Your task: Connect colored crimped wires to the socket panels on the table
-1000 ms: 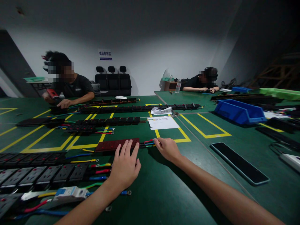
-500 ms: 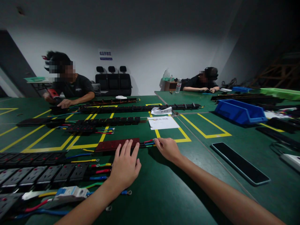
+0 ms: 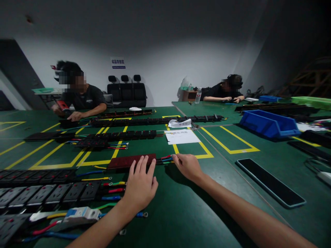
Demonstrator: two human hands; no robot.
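Note:
A dark red socket strip [image 3: 122,161] lies flat on the green table [image 3: 181,206] in front of me. My left hand [image 3: 141,186] rests on its right end with the fingers stretched out flat. Red, blue and green wires [image 3: 163,159] come out of that end. My right hand [image 3: 187,167] is closed in a pinch on the wire ends just right of the strip.
Black socket strips with coloured leads [image 3: 46,193] and a white breaker [image 3: 81,213] lie at the near left. More strips [image 3: 121,135], a paper sheet [image 3: 182,136], a blue bin [image 3: 267,123] and a dark flat panel [image 3: 270,182] lie further off. Two other people [image 3: 82,98] work at the far side.
My view has shifted slightly, so everything sits a little right and lower. Both hands stay on the red strip and its wires.

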